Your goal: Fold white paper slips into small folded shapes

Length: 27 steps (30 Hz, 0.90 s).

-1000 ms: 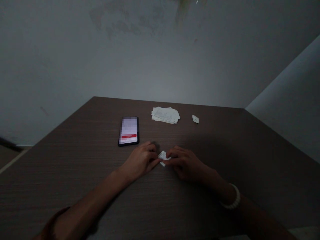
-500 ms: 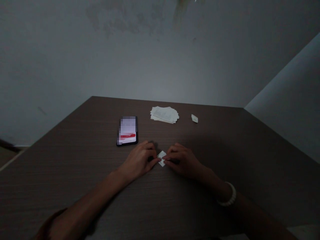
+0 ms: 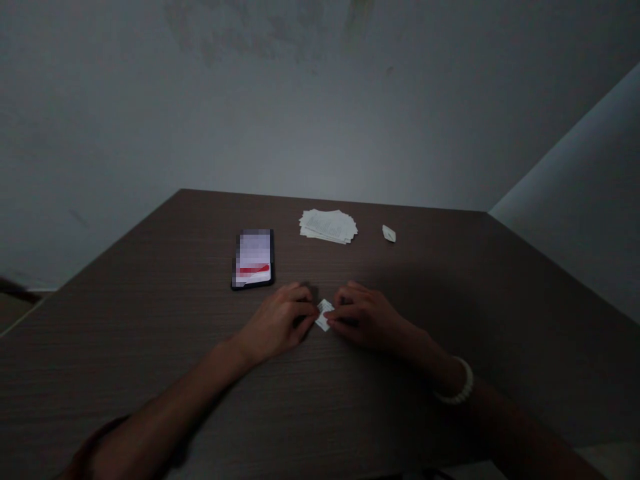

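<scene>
A small folded white paper [image 3: 324, 315] stands out on the brown wood-grain table [image 3: 165, 287], held between my two hands. My left hand [image 3: 276, 321] touches its left side with the fingertips, and my right hand [image 3: 361, 316] pinches its right side. Part of the paper is hidden behind my fingers. A white beaded bracelet [image 3: 456, 383] circles my right wrist.
Beyond my hands lie a smartphone [image 3: 253, 259] with a blurred screen, a stack of printed paper slips [image 3: 329, 226], and a small folded paper piece [image 3: 389, 233]. Pale walls [image 3: 320, 120] rise behind the table's far edge.
My right hand has drawn slightly back, showing more of the paper. The view has tilted a little, so the table sits higher in the picture.
</scene>
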Available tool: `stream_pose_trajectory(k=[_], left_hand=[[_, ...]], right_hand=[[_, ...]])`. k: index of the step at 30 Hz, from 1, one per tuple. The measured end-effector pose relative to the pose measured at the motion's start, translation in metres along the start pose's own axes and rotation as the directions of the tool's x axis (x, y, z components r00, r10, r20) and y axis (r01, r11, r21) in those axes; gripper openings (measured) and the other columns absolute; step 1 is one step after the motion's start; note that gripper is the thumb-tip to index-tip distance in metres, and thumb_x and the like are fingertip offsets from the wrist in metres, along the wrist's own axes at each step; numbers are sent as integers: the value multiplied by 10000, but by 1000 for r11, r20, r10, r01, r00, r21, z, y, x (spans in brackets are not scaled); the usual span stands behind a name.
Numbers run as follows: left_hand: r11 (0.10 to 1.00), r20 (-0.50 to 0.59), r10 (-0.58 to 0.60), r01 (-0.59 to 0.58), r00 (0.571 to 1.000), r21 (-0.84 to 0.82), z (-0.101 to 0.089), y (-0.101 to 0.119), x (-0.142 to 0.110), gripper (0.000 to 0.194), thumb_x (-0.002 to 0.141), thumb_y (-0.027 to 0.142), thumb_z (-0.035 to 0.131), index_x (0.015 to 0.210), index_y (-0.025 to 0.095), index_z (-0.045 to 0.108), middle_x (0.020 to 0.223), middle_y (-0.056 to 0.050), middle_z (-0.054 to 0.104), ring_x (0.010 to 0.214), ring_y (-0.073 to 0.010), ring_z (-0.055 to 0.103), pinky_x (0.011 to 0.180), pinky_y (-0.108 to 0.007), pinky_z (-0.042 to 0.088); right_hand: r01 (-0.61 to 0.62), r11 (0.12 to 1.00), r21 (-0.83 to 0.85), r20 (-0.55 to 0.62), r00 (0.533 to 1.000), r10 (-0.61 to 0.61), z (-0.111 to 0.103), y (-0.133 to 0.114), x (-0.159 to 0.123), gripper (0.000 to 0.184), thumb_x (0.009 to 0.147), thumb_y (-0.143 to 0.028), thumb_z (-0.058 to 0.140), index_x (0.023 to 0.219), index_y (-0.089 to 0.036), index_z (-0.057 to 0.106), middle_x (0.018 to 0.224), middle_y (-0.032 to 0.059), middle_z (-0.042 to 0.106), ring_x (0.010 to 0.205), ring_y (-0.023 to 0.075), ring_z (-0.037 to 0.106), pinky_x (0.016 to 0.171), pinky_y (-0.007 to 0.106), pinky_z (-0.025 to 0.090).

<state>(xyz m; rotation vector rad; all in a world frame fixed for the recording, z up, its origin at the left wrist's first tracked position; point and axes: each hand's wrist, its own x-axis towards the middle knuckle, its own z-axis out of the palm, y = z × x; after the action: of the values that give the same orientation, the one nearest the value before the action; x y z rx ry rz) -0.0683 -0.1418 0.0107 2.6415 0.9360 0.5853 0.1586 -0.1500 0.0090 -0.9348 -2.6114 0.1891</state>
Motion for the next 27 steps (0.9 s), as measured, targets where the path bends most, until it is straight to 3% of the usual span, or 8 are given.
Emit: stream_pose_trajectory(k=[4,9,19,27], left_hand=[[990,70,113,-118,991,73,-4,-1,-1,222,914,144,480,891,156,701,898,-72,592,862,-205,536,752,-334,438],[976,115,147,-163,982,142,-7,-2,-3,249,920,136,471,990,171,707,894,-77,601,859,-216,540,753,-345,444],[984,112,114,-127,987,121,-14,5,-2,207,879,227,517,890,186,720,914,-72,576,865,-223,540,768,-365,438],[978,56,56,-66,997,196,-6,5,2,297,927,286,497,788,196,743,739,-53,569,767,-212,501,678,-344,382]], right_hand=[[20,999,-33,17,1000,-20,-2,0,-2,171,920,-288,545,950,-228,703,886,37,582,827,164,490,679,284,376],[22,999,-48,37,999,-20,-3,-2,-2,186,929,-289,523,964,-227,695,898,42,582,838,173,484,684,295,368],[32,997,-65,22,999,-31,-2,-3,-2,188,931,-282,521,935,-216,696,878,43,578,829,173,475,682,295,360],[11,995,-100,-2,1000,-12,-5,-6,-3,182,918,-285,533,933,-230,706,885,46,576,832,177,482,666,297,354]])
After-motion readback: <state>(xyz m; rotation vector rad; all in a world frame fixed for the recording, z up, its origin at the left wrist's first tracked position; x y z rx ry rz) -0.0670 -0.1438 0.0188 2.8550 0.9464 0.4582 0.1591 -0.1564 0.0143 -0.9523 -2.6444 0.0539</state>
